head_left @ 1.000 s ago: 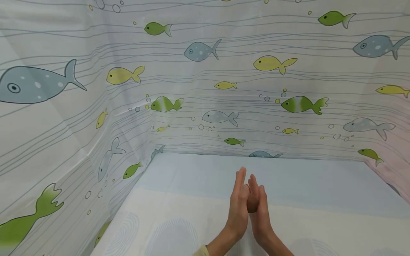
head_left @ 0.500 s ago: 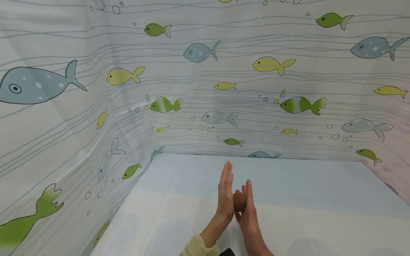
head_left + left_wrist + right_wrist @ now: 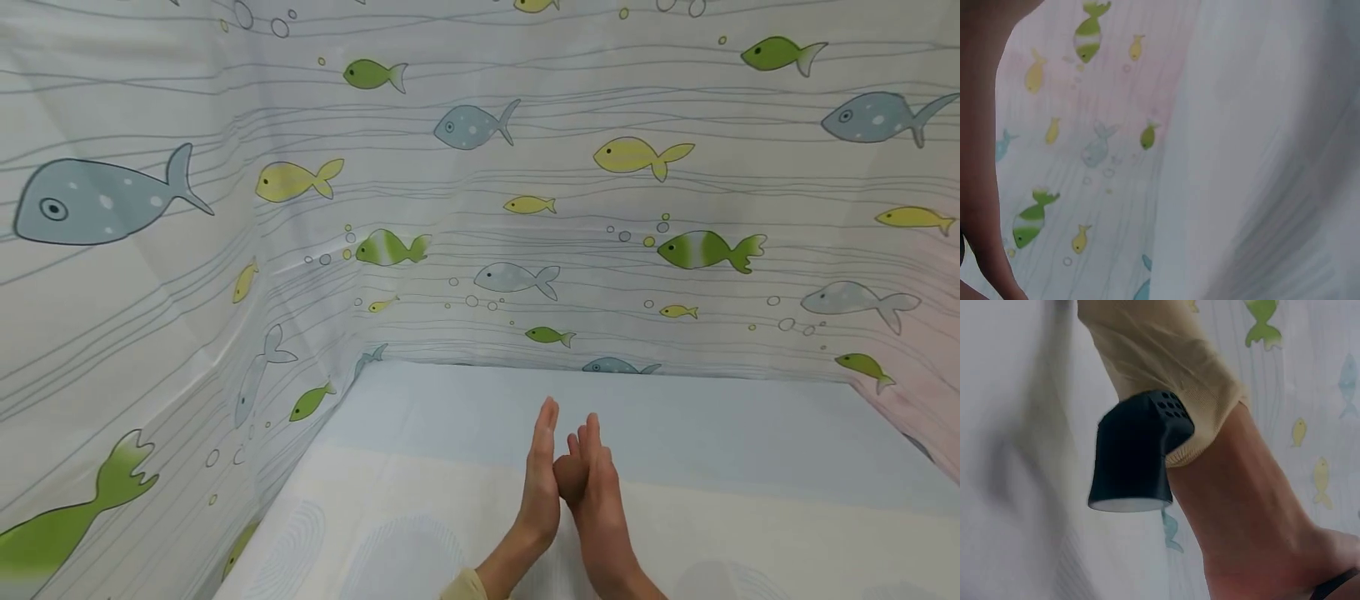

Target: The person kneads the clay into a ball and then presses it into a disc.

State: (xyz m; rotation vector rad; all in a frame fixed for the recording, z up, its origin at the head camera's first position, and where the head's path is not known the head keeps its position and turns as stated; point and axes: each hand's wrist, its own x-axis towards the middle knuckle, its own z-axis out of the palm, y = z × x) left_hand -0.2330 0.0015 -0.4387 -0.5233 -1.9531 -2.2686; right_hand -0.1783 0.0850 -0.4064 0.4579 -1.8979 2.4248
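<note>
A smooth brown clay-like ball (image 3: 571, 477) sits between the palms of the straight-fingered left hand (image 3: 542, 482) and right hand (image 3: 601, 498); light, even, circling pressure should best preserve its roundness.

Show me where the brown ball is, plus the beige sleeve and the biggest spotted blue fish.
Brown ball (image 3: 570, 477): head view, middle of its exposed surface.
Beige sleeve (image 3: 1154, 356): right wrist view, on its creased fabric.
Biggest spotted blue fish (image 3: 97, 202): head view, middle of its printed body.
</note>
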